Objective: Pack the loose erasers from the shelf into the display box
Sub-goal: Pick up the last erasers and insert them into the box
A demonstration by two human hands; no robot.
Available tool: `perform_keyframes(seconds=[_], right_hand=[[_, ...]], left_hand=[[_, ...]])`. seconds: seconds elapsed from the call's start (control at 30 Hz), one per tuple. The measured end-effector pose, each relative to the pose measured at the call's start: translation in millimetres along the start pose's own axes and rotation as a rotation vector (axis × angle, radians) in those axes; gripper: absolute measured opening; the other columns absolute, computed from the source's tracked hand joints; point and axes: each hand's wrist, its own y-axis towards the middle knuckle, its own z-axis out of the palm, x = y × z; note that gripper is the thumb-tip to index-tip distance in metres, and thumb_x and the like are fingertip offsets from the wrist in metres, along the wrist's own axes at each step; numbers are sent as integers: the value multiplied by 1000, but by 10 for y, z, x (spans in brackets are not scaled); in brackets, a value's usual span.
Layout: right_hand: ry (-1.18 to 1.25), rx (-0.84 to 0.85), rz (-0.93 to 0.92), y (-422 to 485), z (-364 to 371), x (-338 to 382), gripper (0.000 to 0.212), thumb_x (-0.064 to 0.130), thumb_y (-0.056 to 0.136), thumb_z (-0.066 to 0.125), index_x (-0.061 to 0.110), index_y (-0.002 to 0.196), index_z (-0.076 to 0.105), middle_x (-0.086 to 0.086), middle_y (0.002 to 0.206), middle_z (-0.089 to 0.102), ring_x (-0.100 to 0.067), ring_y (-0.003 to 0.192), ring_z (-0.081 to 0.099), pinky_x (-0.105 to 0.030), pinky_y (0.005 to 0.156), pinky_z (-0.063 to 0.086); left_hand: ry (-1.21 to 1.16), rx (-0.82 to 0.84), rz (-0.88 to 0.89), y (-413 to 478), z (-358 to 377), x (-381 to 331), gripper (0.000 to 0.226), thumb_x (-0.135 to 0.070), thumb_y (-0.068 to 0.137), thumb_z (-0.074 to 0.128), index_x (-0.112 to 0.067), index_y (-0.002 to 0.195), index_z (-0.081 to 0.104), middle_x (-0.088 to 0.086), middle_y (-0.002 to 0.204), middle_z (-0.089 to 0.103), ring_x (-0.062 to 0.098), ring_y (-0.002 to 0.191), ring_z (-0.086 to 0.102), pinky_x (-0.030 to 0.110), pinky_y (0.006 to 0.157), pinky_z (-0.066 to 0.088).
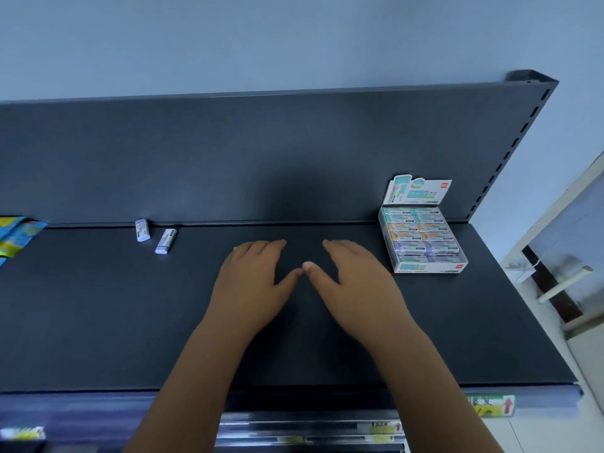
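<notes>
Two loose erasers lie at the back left of the dark shelf (98, 305): one eraser (142, 229) against the back panel, the other eraser (165, 241) just right of it. The display box (428, 267) stands at the back right, filled with rows of teal, orange and purple erasers, its printed flap upright. My left hand (253, 279) and my right hand (354, 279) lie flat on the shelf in the middle, fingers straight, thumb tips almost touching. Both hands hold nothing.
Blue and yellow packets (14, 235) lie at the far left edge. The shelf's back panel (261, 158) rises behind. A price label strip (490, 405) runs along the front lip. A white door frame (555, 256) stands to the right.
</notes>
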Motion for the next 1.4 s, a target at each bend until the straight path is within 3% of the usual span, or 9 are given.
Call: perform_keyframes(seconds=[0.4, 0.6, 0.7, 0.77, 0.83, 0.93, 1.07, 1.17, 1.4], right_hand=[[138, 145, 28, 233, 272, 437, 62, 59, 98, 46, 23, 149, 44, 7, 152, 45, -11, 136, 43, -29, 109, 38], [115, 172, 23, 464, 842, 1106, 53, 52, 99, 50, 22, 143, 52, 5, 145, 51, -14, 127, 51, -33, 104, 45], [53, 198, -15, 597, 1188, 1488, 38, 43, 98, 52, 16, 121, 65, 1, 122, 61, -17, 108, 58, -40, 93, 52], [47, 202, -41, 689, 1423, 1766, 31, 36, 97, 52, 14, 114, 66, 1, 115, 61, -18, 104, 58, -42, 90, 52], [52, 200, -72, 765, 1605, 1992, 31, 26, 97, 51, 17, 124, 63, 2, 126, 58, -18, 113, 55, -40, 94, 51], [-11, 290, -74, 844, 1781, 2151, 48, 19, 97, 45, 23, 144, 49, 4, 150, 44, -19, 134, 43, -40, 105, 45], [-142, 347, 36, 856, 1891, 2285, 48, 19, 96, 43, 22, 143, 48, -3, 142, 47, -26, 129, 45, -43, 101, 47], [-232, 249, 15, 832, 1956, 2395, 39, 23, 95, 46, 18, 133, 56, -7, 127, 53, -29, 118, 50, -43, 91, 51], [-66, 65, -23, 978, 2016, 2378, 41, 9, 88, 46, 18, 123, 67, -2, 128, 59, -30, 115, 55, -44, 89, 52]], left_hand=[[3, -31, -31, -54, -205, 535, 70, -66, 87, 35, -22, 137, 57, -4, 133, 61, 21, 127, 50, 41, 104, 45], [-49, -91, -35, -7, -512, 1447, 50, -43, 94, 59, -21, 138, 55, -4, 128, 63, 20, 120, 54, 37, 97, 48], [-99, -58, -21, 13, -658, 1921, 47, -40, 92, 60, -26, 136, 51, -6, 120, 62, 21, 113, 55, 41, 87, 52], [-110, -30, -29, 56, -755, 2269, 48, -36, 92, 62, -27, 138, 50, -3, 131, 59, 25, 122, 51, 44, 94, 50], [-103, -18, -36, 122, -803, 2580, 53, -19, 93, 62, -22, 144, 48, 2, 141, 54, 29, 129, 45, 44, 103, 45], [-111, 9, 70, 225, -833, 2860, 71, 11, 78, 49, -19, 143, 52, 6, 137, 55, 31, 124, 46, 48, 101, 46], [-134, 95, 164, 440, -836, 2999, 78, 15, 71, 47, -16, 142, 53, 7, 143, 53, 30, 134, 42, 44, 109, 40], [-156, 160, 151, 533, -791, 3082, 66, 13, 73, 51, -12, 134, 62, 12, 143, 55, 34, 134, 47, 46, 111, 39], [-100, 48, 92, 422, -865, 3229, 17, -16, 85, 66, -23, 100, 70, -2, 107, 58, 26, 99, 54, 43, 78, 53]])
